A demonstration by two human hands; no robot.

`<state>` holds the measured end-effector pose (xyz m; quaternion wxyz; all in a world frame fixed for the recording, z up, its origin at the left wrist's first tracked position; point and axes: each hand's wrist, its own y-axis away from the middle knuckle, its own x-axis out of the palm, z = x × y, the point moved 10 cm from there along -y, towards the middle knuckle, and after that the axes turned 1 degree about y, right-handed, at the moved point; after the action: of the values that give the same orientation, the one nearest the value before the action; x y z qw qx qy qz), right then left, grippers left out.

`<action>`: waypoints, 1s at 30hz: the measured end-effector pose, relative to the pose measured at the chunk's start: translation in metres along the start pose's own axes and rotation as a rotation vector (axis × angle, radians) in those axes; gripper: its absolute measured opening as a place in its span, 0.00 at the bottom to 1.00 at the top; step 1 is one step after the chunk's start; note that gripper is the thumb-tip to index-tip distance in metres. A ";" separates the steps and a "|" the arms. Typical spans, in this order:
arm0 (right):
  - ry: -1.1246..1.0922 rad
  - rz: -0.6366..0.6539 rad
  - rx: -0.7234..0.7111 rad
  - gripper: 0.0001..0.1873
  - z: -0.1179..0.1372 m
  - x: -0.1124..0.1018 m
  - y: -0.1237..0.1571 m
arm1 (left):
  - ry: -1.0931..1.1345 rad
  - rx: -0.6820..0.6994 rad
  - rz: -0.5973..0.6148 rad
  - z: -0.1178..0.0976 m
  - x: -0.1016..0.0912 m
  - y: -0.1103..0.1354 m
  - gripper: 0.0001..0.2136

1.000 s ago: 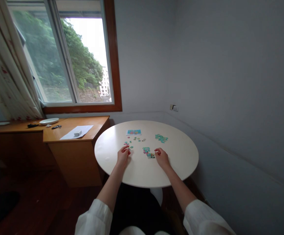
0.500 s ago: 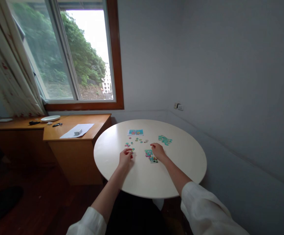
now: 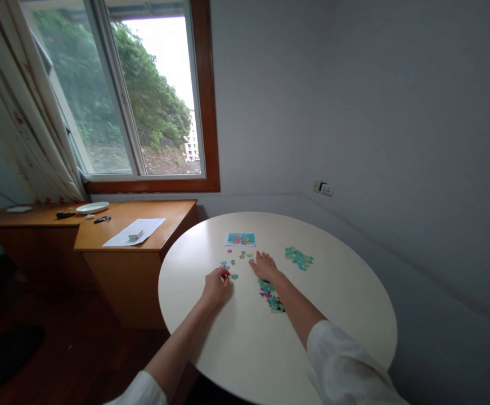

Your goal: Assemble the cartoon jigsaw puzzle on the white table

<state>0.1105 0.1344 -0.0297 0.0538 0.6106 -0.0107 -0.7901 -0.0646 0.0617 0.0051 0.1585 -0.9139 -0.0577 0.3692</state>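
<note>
A round white table carries a jigsaw. My left hand rests on the tabletop with its fingers pinched on a small puzzle piece, beside a few loose pieces. My right hand lies flat, fingers spread, reaching over the scattered loose pieces. A partly assembled puzzle section lies under my right forearm. A teal cluster of joined pieces sits to the right. A small reference picture lies farther back.
A wooden desk stands left of the table, bearing a paper sheet, a white plate and small dark items. A window and curtain are behind it. Grey walls close in on the right.
My right hand has moved forward from beside the assembled section to the loose pieces and opened flat. The view has come closer to the table. My left hand has stayed in place.
</note>
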 end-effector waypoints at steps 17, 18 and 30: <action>0.037 -0.071 -0.176 0.32 0.067 0.010 -0.008 | -0.295 0.154 0.116 -0.003 0.016 -0.056 0.19; 0.040 -0.079 -0.186 0.31 0.068 0.010 -0.007 | -0.320 0.135 0.175 0.000 0.023 -0.060 0.20; 0.067 -0.062 -0.218 0.28 0.081 0.017 0.012 | -0.352 0.201 0.347 0.005 0.048 -0.051 0.22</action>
<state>0.0290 0.1173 -0.0244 0.0957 0.6273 0.0962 -0.7668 -0.0325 0.1217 -0.0132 0.1702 -0.8114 0.1102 0.5482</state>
